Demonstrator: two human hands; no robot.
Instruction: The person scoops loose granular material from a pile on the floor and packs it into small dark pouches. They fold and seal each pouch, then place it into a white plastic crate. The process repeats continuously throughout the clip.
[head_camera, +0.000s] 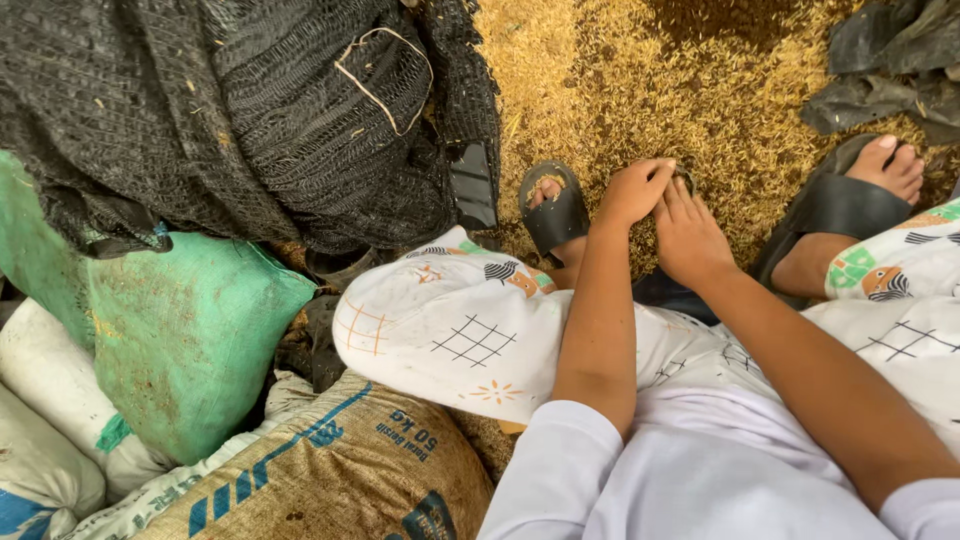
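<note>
A single view comes from the camera on the person's head, looking steeply down over their own lap and knees to the floor. It sits close: the forearms fill the lower right of the picture, and the left hand and right hand lie near the centre. The heap of rice husk serves as landmark, filling the far, upper edge. Left of the husk hangs black netting; nearer than the husk, lower left, lie woven sacks.
</note>
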